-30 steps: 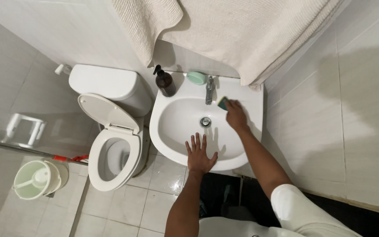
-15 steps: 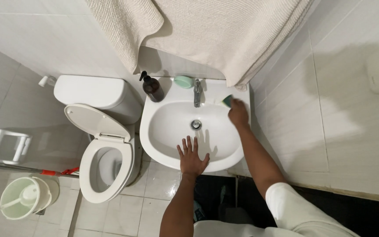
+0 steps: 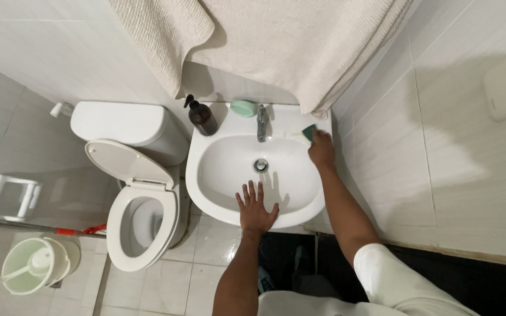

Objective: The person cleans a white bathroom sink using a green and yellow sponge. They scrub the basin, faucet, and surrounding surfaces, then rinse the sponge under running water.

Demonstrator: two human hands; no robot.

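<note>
A dark green sponge [image 3: 308, 133] sits on the flat back rim of the white washbasin [image 3: 206, 175], at its far right corner, just short of the tiled side wall. The right hand [image 3: 322, 150] is on it: the fingers are curled over the near side of the sponge and press it against the rim, so only its far end shows past the fingertips, and its long axis cannot be told for sure. The sponge lies directly ahead of those fingers, toward the back wall, and this hand is by far the nearer one. The left hand [image 3: 256, 210] holds nothing; it lies flat with fingers spread wide on the front edge of the basin, palm down, fingertips pointing into the bowl toward the drain [image 3: 260, 165], well apart from the sponge. On the back rim to the left of the sponge stand the chrome tap [image 3: 261, 122] at the middle, a pale green soap dish [image 3: 242, 107] just beside it, and a dark brown pump bottle [image 3: 201, 117] at the far left corner. A beige towel [image 3: 288, 41] hangs over the wall above the basin. Left of the basin is a white toilet [image 3: 139, 199] with its seat lid raised, and farther left on the floor a pale green bucket [image 3: 33, 266].
</note>
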